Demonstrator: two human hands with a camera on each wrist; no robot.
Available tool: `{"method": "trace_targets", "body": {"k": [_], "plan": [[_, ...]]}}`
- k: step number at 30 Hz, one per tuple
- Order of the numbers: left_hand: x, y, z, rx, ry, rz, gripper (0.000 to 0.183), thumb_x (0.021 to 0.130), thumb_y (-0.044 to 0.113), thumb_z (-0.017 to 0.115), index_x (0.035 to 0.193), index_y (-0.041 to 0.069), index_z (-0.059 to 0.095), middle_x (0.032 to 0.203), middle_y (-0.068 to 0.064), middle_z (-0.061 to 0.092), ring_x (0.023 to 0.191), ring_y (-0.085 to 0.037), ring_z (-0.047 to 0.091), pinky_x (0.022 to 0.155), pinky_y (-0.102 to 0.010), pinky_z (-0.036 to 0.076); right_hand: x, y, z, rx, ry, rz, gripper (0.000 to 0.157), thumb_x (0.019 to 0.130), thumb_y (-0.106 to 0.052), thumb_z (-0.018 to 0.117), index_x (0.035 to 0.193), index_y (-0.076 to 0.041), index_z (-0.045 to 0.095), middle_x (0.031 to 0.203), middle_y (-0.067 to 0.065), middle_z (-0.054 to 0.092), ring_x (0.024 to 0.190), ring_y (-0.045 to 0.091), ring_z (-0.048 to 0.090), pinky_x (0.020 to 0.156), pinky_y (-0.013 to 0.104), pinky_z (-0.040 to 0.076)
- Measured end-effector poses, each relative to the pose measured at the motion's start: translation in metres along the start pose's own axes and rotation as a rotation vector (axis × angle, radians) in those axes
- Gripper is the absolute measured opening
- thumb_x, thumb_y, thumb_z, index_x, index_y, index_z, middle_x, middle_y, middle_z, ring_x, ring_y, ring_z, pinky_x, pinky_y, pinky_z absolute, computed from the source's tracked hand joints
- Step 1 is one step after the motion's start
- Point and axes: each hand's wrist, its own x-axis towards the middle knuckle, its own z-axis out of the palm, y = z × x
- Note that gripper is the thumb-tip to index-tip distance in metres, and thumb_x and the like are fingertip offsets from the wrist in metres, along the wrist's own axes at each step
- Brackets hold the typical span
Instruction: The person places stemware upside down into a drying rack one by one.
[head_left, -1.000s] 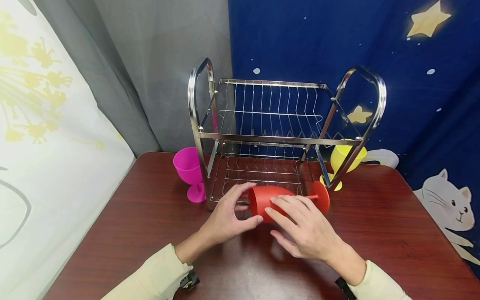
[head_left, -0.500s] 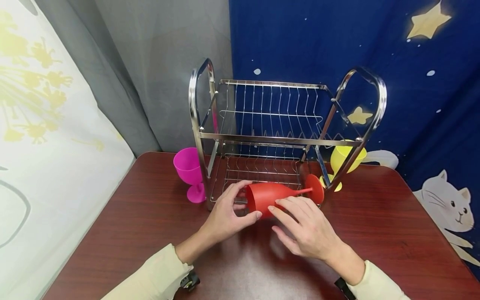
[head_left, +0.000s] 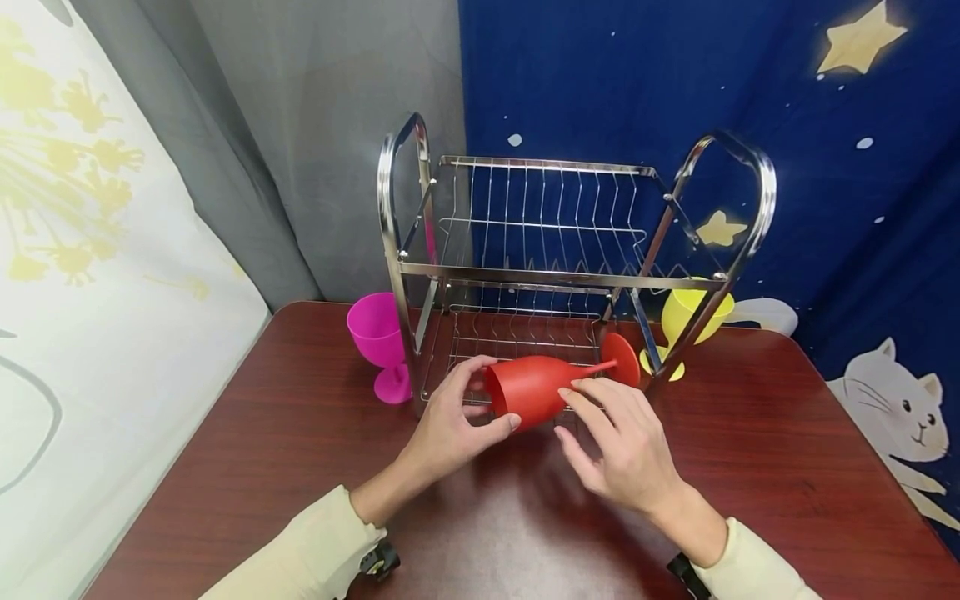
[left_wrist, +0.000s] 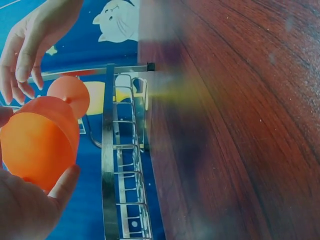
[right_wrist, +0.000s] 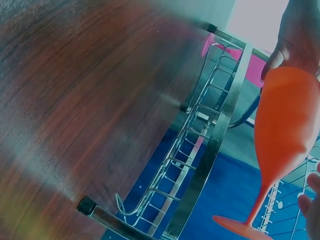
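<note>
A red plastic goblet (head_left: 528, 387) lies tilted on its side in the air, in front of the lower rack tier. Its mouth points left and its round foot points right and away. My left hand (head_left: 457, 417) grips the bowl at the rim, thumb at the near side and fingers behind; the left wrist view shows the left thumb (left_wrist: 65, 185) along the rim. My right hand (head_left: 626, 442) is beside the bowl near the stem, fingers loosely bent. In the right wrist view its fingertips (right_wrist: 312, 187) show near the goblet; whether they touch it I cannot tell.
A two-tier chrome dish rack (head_left: 558, 275) stands at the back of the brown table (head_left: 300, 483). A magenta goblet (head_left: 377, 333) stands upright at its left, a yellow goblet (head_left: 693, 312) at its right, partly behind the rack post. Curtains hang behind.
The red goblet has moved slightly left and up, its foot swinging away toward the rack. My right fingers have slid back along the bowl toward the stem. The left hand keeps its grip.
</note>
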Motion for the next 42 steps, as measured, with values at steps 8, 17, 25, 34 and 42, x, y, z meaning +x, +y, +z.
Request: {"method": "trace_targets", "body": {"k": [8,17,25,34,42], "plan": [[-0.0006,-0.0007,0.0010,-0.013,0.014,-0.006,0.067,0.077,0.023,0.081,0.134,0.019,0.048,0.125,0.001,0.055,0.107,-0.023,0.061,0.077,-0.031,0.058,-0.0006,0.0001,-0.0003,0.040,0.025,0.175,0.044,0.091,-0.037,0.059,0.115,-0.001,0.069,0.112,0.016,0.066,0.098,0.031,0.062,0.091,0.037,0.047],[-0.0005,0.0005,0.0017,-0.039,0.014,-0.024,0.068,0.077,0.022,0.081,0.135,0.018,0.047,0.126,-0.001,0.055,0.107,-0.024,0.061,0.078,-0.031,0.058,-0.0007,0.0000,-0.0030,0.203,0.024,0.439,0.049,0.081,-0.024,0.072,0.124,-0.003,0.063,0.116,0.012,0.064,0.106,0.026,0.059,0.101,0.017,0.040],[-0.0013,0.0011,0.0014,-0.067,0.022,-0.039,0.068,0.077,0.022,0.082,0.136,0.017,0.048,0.126,-0.003,0.054,0.107,-0.023,0.059,0.080,-0.037,0.058,0.0018,-0.0011,-0.0072,0.358,0.012,0.722,0.054,0.077,-0.001,0.077,0.128,-0.006,0.059,0.113,0.012,0.064,0.099,0.020,0.062,0.085,0.016,0.052],[-0.0019,0.0012,0.0014,-0.072,0.039,-0.033,0.070,0.076,0.020,0.082,0.136,0.015,0.046,0.124,-0.002,0.053,0.107,-0.023,0.058,0.081,-0.034,0.058,0.0068,-0.0027,-0.0087,0.577,0.042,1.001,0.045,0.085,-0.002,0.071,0.128,-0.003,0.057,0.111,0.000,0.061,0.098,0.013,0.064,0.079,0.015,0.052],[-0.0022,0.0013,0.0030,-0.114,0.032,-0.041,0.070,0.076,0.013,0.081,0.135,0.016,0.044,0.127,-0.004,0.051,0.110,-0.024,0.057,0.085,-0.037,0.056,0.0091,-0.0004,-0.0070,0.789,0.108,1.189,0.035,0.090,0.000,0.064,0.122,0.008,0.051,0.107,0.009,0.064,0.087,0.008,0.067,0.074,0.026,0.058]]}}
